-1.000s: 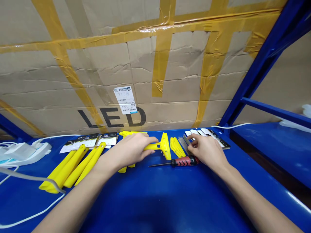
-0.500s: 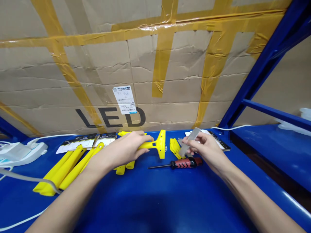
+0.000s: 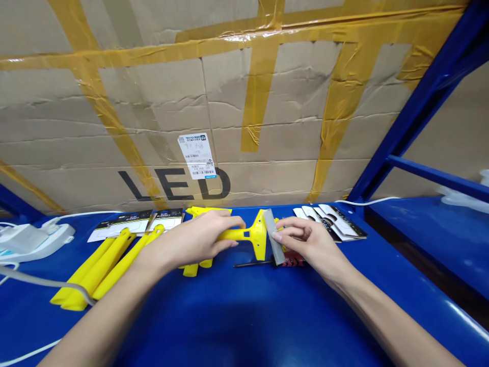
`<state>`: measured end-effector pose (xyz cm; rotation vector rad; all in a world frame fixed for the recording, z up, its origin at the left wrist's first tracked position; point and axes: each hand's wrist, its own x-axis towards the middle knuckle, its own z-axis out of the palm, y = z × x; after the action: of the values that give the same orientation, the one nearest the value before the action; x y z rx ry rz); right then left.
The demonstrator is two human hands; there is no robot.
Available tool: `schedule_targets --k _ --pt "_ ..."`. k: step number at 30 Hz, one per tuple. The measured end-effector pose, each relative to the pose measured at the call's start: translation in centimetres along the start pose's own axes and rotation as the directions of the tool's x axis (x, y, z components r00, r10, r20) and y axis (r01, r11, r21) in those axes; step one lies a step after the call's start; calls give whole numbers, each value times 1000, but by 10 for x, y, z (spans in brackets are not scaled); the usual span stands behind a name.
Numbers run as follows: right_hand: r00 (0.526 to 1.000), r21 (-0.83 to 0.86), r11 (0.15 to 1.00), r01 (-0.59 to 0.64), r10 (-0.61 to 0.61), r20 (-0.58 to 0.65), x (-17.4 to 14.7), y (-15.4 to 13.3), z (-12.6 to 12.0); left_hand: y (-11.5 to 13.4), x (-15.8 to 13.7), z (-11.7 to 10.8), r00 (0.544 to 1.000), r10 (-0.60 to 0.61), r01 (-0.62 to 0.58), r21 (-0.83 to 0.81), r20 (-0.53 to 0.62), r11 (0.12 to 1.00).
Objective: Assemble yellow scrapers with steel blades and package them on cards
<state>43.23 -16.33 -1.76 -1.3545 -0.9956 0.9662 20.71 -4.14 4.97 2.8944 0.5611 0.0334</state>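
Note:
My left hand (image 3: 198,237) is closed around the handle of a yellow scraper (image 3: 259,237), its wide head pointing right. Between the thumb and fingers of my right hand (image 3: 305,239) is a flat grey metal blade (image 3: 274,238), held upright close beside the scraper head; whether the two touch I cannot tell. Below the blade lies a screwdriver (image 3: 252,264) with a red and black handle, partly covered by my right hand. Small yellow parts behind that hand are mostly hidden. Other yellow scraper pieces (image 3: 191,269) lie under and behind my left hand.
Long yellow handles (image 3: 97,272) lie at left, near printed cards (image 3: 122,224). More cards (image 3: 332,221) are at the back right. A white power strip (image 3: 42,242) with cables stands at far left. A large taped carton (image 3: 153,117) backs the blue shelf (image 3: 244,316); a blue post (image 3: 401,112) rises at right.
My right hand has moved left with the blade, bringing it from above the yellow parts to the scraper's head. The scraper has shifted slightly to the right and down in view.

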Motion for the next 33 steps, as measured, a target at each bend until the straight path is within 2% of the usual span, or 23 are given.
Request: schedule_targets --k 8,10,12,13,14,15,19,25,29,33 --pt "999 108 994 -26 30 -37 1 0 -5 -1 -2 -3 1000 -12 12 -7 -13 1000" --pt "996 110 994 -21 30 -85 5 1 -12 -1 -1 -3 1000 -16 16 -5 -8 1000" --pt "978 -11 1000 11 -13 -210 10 4 -23 -2 -1 -2 1000 -19 19 -2 -5 1000" --pt "953 -144 989 34 -75 -292 13 6 -29 -2 -1 -1 1000 -19 19 -1 -6 1000" --pt "932 -268 963 28 -122 -341 17 7 -35 -3 -1 -1 1000 -20 20 -2 -7 1000" --pt "924 -318 948 11 -131 -359 20 8 -41 -3 -1 0 1000 -22 22 -3 -9 1000" --pt "919 -444 893 -70 -115 -377 29 10 -52 -5 0 1 999 -39 39 -5 0 999" --pt "919 -645 749 -150 -135 -370 30 8 -42 -6 0 2 999 -34 34 3 -1 999" --pt "929 -703 690 -173 -123 -349 29 8 -40 -6 1 3 1000 -30 30 14 -3 999" --pt "932 -723 667 -182 -118 -343 29 9 -45 -4 2 4 999 -35 35 20 6 999"
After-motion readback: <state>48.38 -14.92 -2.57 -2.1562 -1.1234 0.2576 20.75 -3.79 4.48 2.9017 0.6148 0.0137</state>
